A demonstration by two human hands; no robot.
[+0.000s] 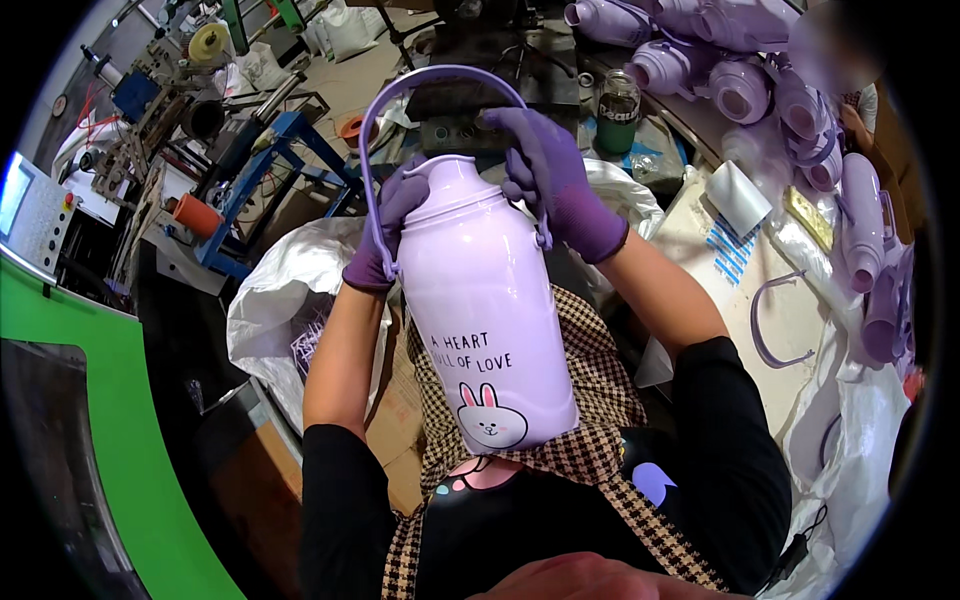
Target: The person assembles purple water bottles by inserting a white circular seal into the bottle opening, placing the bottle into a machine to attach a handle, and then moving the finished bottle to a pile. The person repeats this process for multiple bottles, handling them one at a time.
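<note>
Gloved hands [388, 225] [560, 180] flank a glossy, perhaps plastic cylinder [485, 290].

Left of the flask [490, 300] lies a sack [265, 290]; right, a loose handle [757, 322].

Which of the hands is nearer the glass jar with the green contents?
Right. The right hand is beside the neck of the lilac flask, below and left of the glass jar in view; the left hand is across that neck, farther away.
</note>
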